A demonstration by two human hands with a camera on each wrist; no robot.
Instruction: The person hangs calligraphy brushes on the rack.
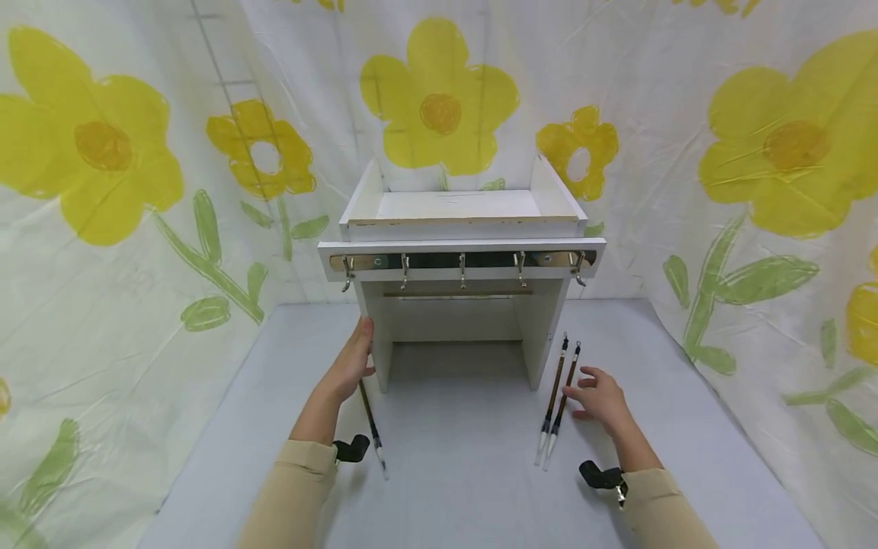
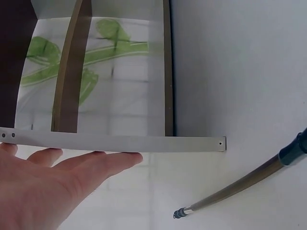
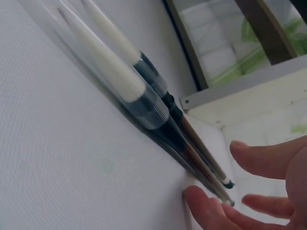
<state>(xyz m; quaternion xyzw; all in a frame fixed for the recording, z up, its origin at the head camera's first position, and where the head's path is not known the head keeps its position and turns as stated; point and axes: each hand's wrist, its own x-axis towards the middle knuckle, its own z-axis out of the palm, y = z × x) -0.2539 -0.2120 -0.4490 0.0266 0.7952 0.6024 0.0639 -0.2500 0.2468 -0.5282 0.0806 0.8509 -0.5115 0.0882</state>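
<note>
A white shelf unit (image 1: 449, 233) with a metal hook rail stands at the back of the table. My left hand (image 1: 350, 362) rests against its left side panel; in the left wrist view the straight fingers (image 2: 108, 163) lie along the panel. One calligraphy brush (image 1: 370, 418) lies beside this hand, its upper end hidden in the head view. To the right of the unit are two calligraphy brushes (image 1: 557, 396), side by side, with clear caps over white tips. My right hand (image 1: 601, 398) hovers next to them, fingers loosely bent and holding nothing; in the right wrist view the brushes (image 3: 158, 110) lie past the fingertips.
Several metal hooks (image 1: 463, 271) project from the front rail of the unit. A pale grey table (image 1: 459, 488) lies under everything. Flower-printed sheeting (image 1: 442, 91) hangs behind and on both sides. A black wrist device (image 1: 600, 476) sits at the right cuff.
</note>
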